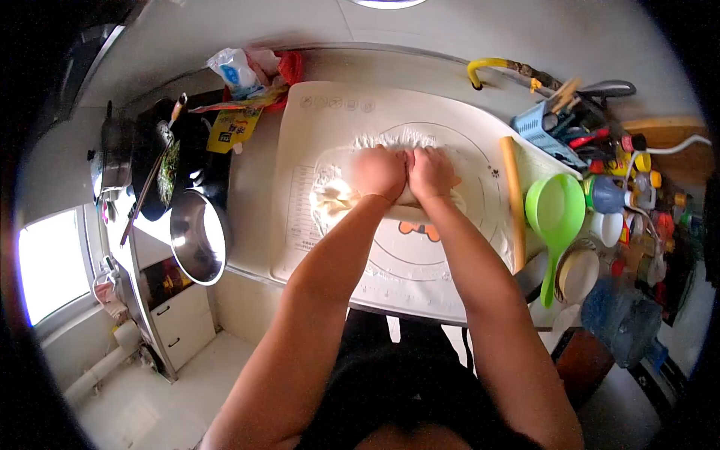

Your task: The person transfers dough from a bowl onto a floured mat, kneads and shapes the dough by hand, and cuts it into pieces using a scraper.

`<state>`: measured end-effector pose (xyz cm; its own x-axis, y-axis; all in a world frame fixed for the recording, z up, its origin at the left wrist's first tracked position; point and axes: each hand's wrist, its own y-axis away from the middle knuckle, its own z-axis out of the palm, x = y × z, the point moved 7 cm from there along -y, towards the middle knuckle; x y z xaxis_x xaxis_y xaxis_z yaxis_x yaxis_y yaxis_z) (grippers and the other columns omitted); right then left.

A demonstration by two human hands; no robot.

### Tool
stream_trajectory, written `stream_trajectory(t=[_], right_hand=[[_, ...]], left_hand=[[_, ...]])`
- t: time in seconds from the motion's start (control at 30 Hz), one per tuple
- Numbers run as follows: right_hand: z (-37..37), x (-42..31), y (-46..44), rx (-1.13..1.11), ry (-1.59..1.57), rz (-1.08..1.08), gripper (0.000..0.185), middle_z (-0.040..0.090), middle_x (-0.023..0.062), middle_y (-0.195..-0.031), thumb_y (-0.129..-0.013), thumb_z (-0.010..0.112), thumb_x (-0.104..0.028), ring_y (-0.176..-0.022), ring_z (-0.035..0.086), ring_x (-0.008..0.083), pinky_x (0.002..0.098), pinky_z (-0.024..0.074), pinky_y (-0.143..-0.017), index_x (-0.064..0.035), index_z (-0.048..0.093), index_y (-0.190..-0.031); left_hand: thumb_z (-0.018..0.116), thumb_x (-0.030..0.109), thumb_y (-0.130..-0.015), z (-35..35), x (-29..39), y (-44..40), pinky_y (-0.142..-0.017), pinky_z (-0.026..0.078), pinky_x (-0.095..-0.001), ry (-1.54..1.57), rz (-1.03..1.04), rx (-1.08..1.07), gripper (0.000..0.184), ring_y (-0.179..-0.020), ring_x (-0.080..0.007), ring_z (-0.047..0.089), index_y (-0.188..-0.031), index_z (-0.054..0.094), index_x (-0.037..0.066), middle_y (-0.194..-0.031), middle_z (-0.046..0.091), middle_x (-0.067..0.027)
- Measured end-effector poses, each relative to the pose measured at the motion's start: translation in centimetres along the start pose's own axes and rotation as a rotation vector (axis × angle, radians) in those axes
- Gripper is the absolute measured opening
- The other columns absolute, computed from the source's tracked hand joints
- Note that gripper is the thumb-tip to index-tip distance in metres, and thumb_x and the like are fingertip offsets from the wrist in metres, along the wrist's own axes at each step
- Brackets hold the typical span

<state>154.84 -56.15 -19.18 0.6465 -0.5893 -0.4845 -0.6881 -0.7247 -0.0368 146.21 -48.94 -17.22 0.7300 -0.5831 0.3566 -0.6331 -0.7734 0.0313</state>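
Observation:
A pale lump of dough (pixel 334 196) lies on a white kneading mat (pixel 420 279) dusted with flour. My left hand (pixel 379 174), slightly blurred, is closed and pressed onto the dough. Right beside it, my right hand (pixel 430 172) also bears down with curled fingers, and the two hands touch. Both hide the middle of the dough. Loose flour (pixel 394 140) is scattered just beyond my knuckles. Along the mat's right side lies a wooden rolling pin (pixel 514 202).
To the right are a green ladle (pixel 555 210), a blue basket (pixel 534 124) of utensils and several bottles. A metal bowl (pixel 198 236) sits at the left near the counter edge. Behind it is a dark stove (pixel 214 154). A yellow packet (pixel 234 130) and plastic bags (pixel 247 71) lie at the back left.

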Motion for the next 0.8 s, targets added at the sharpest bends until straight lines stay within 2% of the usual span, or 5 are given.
stream_trajectory(t=[0.17,0.2,0.27,0.47,0.8], right_hand=[[-0.8,-0.3,5.1,-0.243,-0.136,0.028,0.019,0.061,0.0146,-0.076,-0.08,0.062,-0.023,-0.077,0.059,0.0351,0.0451,0.0454,-0.072,-0.005,0.06,-0.073],[-1.4,-1.8,6.0,-0.24,-0.138,0.021,0.019,0.061,0.0146,-0.076,-0.08,0.062,-0.023,-0.077,0.059,0.0351,0.0451,0.0454,-0.072,-0.005,0.06,-0.073],[-3.4,-5.6,9.0,-0.155,-0.028,-0.045,0.019,0.057,0.0127,-0.074,-0.078,0.065,-0.025,-0.076,0.056,0.032,0.0434,0.0429,-0.07,-0.0065,0.059,-0.078],[-2.6,-7.0,12.7,0.07,0.043,-0.433,0.02,0.049,0.011,-0.096,-0.075,0.064,-0.025,-0.091,0.05,0.031,0.0466,0.0399,-0.074,-0.0114,0.054,-0.085],[0.2,-5.3,1.2,0.074,0.115,-0.12,0.018,0.054,0.0074,-0.084,-0.08,0.062,-0.024,-0.082,0.052,0.029,0.0428,0.0395,-0.072,-0.0095,0.058,-0.071]], left_hand=[[0.044,0.035,-0.092,-0.6,-3.6,3.0,-0.068,0.051,-0.0479,0.137,0.081,-0.248,0.039,-0.066,-0.036,0.063,-0.077,0.062,0.004,-0.07,0.064,-0.0183],[0.048,0.032,-0.089,-3.9,-3.4,4.5,-0.072,0.047,-0.0466,0.003,0.008,-0.364,0.032,-0.08,-0.0355,0.062,-0.078,0.065,0.008,-0.08,0.065,-0.017],[0.05,0.029,-0.085,-4.5,-5.7,7.0,-0.076,0.044,-0.0443,-0.125,0.234,-0.116,0.026,-0.083,-0.0335,0.059,-0.076,0.064,0.008,-0.083,0.063,-0.015],[0.054,0.022,-0.076,-5.1,-7.8,13.6,-0.082,0.035,-0.0432,-0.049,0.246,0.28,0.022,-0.091,-0.0271,0.053,-0.097,0.059,0.014,-0.097,0.056,-0.0063],[0.048,0.027,-0.088,-2.7,-8.2,2.4,-0.084,0.034,-0.0479,-0.027,-0.06,-0.007,0.019,-0.097,-0.0303,0.048,-0.094,0.057,0.011,-0.099,0.052,-0.0093]])
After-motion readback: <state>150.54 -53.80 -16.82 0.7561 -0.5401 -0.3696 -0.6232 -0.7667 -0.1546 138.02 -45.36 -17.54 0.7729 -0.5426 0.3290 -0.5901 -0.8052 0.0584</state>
